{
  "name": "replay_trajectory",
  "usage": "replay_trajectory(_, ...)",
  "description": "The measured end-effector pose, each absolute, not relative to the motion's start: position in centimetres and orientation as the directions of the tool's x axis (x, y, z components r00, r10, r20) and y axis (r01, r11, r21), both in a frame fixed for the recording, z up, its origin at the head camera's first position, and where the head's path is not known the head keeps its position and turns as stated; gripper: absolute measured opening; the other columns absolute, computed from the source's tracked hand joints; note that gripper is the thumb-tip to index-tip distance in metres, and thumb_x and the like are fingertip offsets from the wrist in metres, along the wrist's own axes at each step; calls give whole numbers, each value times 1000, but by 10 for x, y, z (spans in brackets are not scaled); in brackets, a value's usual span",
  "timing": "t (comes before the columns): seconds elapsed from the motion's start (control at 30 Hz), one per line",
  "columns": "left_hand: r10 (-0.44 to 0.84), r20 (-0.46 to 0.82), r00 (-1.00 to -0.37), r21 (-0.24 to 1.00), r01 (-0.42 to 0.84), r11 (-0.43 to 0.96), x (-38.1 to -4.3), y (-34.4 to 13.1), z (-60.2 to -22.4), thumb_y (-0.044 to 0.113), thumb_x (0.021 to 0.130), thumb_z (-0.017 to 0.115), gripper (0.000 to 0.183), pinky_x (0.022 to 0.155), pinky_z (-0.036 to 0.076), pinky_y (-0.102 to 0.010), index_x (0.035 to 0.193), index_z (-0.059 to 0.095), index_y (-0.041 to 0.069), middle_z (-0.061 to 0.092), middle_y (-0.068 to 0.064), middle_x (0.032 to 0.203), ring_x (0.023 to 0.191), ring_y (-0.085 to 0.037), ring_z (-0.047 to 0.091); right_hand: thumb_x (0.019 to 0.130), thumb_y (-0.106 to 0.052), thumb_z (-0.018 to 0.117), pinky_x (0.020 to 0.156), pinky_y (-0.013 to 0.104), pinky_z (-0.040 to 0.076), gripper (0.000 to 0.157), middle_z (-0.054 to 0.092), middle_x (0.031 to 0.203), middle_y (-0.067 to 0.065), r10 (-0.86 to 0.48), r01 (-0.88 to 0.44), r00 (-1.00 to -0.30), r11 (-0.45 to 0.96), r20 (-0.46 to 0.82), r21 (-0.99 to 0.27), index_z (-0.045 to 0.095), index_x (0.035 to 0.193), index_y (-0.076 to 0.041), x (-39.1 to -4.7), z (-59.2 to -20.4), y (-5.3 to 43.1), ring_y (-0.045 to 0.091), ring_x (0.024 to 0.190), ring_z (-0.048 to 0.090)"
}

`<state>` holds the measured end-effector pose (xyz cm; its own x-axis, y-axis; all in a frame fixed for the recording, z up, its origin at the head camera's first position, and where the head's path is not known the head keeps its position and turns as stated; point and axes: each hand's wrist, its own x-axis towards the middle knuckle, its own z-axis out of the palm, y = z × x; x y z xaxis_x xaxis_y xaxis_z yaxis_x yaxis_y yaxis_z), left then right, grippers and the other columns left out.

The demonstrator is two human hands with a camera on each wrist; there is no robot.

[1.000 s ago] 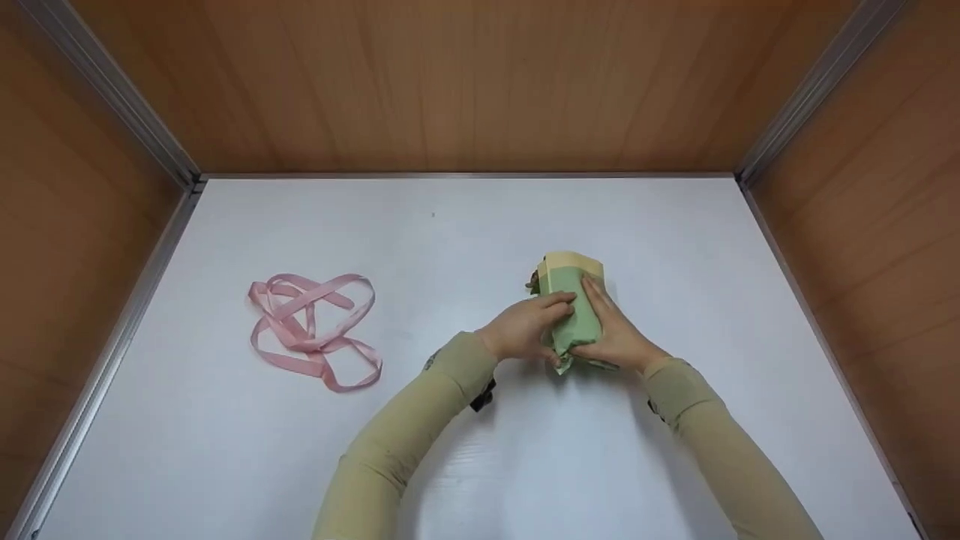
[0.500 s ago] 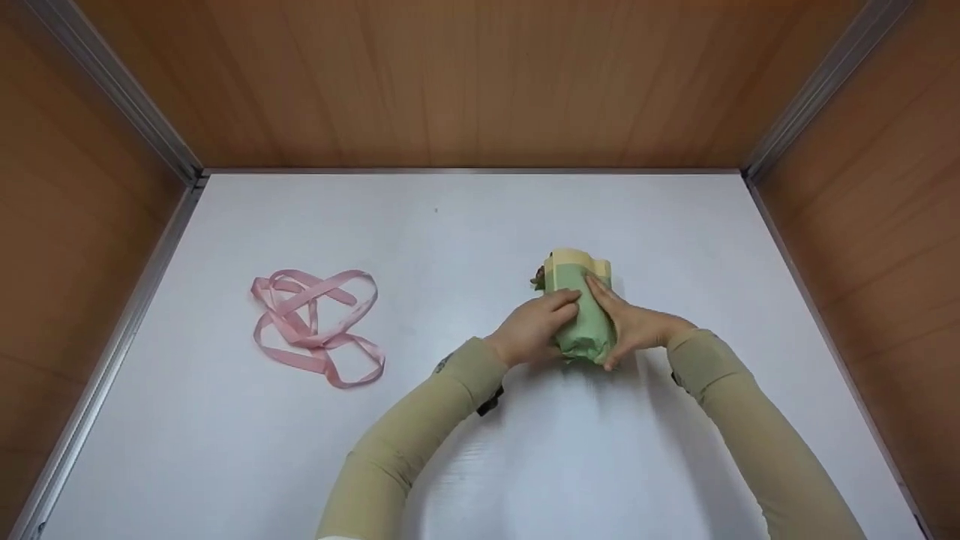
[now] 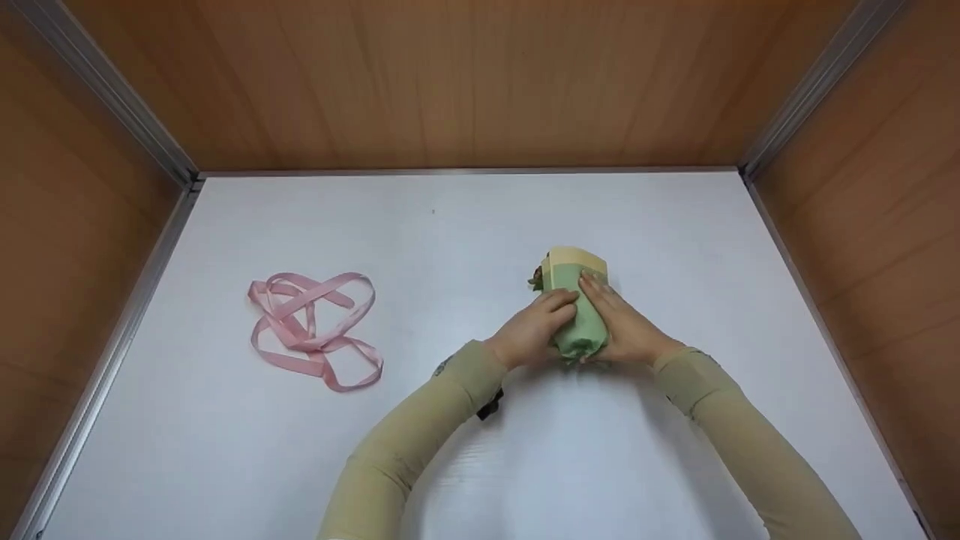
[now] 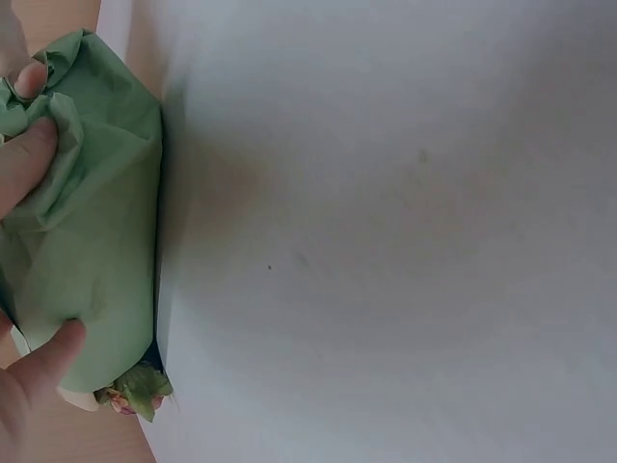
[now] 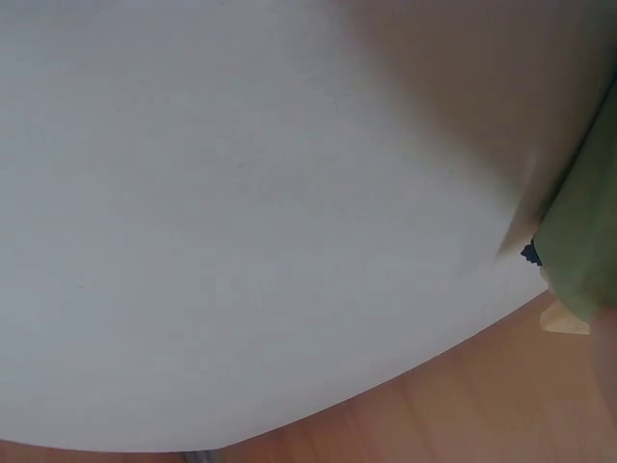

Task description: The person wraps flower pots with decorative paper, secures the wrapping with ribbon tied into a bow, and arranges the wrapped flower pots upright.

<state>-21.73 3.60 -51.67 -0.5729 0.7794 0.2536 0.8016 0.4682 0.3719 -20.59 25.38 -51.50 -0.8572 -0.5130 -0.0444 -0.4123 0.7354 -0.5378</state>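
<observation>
A small bouquet wrapped in green paper [image 3: 587, 324] with a cream edge lies at the right of the table, top end pointing away. A reddish flower with green leaves [image 4: 140, 388] pokes out at that end. My left hand [image 3: 534, 326] grips the wrap from its left side, fingers curled over the top. From the right, my right hand [image 3: 630, 324] holds it, fingers laid along the paper and thumb at the near end. The left wrist view shows that end crumpled and folded, with a thumb [image 4: 27, 159] pressing it. Only the wrap's edge [image 5: 590, 217] shows in the right wrist view.
A loosely looped pink ribbon [image 3: 319, 345] lies on the white table [image 3: 420, 240] to the left. Wooden panels [image 3: 465, 82] with metal rails stand at the back and both sides.
My right hand spread outward around the wrap's near end, then came back in against it. The paper flap sticking out there is now bunched in. The left hand stays nearly in place.
</observation>
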Motion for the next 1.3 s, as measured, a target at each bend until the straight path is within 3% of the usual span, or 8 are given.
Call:
replay_trajectory(0.23,789,245,-563,424,794,435,-221,37,-518,21,78,78,59,111,31,-28,126,49,6,39,-12,143,135,-26,34,66,-46,84,115,53,16,123,2,160,9,-484,-393,-875,725,-13,-565,4,153,-13,-203,-521,253,34,146,4)
replay_trajectory(0.4,823,120,-555,540,732,415,-226,24,-508,14,82,73,63,115,25,-33,135,43,2,28,-14,151,142,-27,24,66,-49,82,114,54,17,122,3,160,8,-477,-394,-879,728,-1,-561,6,153,-12,-205,-522,249,35,146,3)
replay_trajectory(0.53,744,-34,-668,719,500,483,-226,20,-504,25,90,62,51,112,27,-44,137,48,11,16,-16,152,141,-31,16,67,-47,82,114,55,17,119,4,160,9,-477,-393,-879,733,-8,-555,9,153,-10,-206,-522,249,35,146,4)
replay_trajectory(0.63,627,-137,-767,833,254,492,-222,28,-504,36,95,55,39,106,33,-47,130,53,21,14,-21,145,135,-34,19,67,-47,82,114,54,17,119,4,160,9,-475,-388,-880,741,-18,-548,9,153,-10,-205,-522,250,34,146,4)
replay_trajectory(0.77,547,-196,-814,896,78,438,-222,42,-502,32,94,58,29,97,41,-37,118,50,17,32,-20,136,126,-29,36,63,-48,84,115,52,16,124,3,160,9,-478,-391,-878,728,-9,-563,8,153,-9,-205,-523,250,33,146,3)
replay_trajectory(0.9,550,-205,-809,921,30,387,-226,47,-500,23,93,62,28,84,41,-26,113,46,12,47,-11,127,112,-20,44,60,-47,87,116,52,13,129,1,160,10,-478,-381,-878,716,-13,-585,6,153,-9,-205,-523,249,34,146,1)
replay_trajectory(1.3,500,-206,-841,958,-68,280,-221,34,-510,16,88,68,30,78,42,-24,108,47,11,44,-9,127,113,-21,42,61,-38,88,114,56,12,124,4,160,11,-477,-389,-877,639,54,-663,9,153,-10,-198,-525,232,36,146,0)
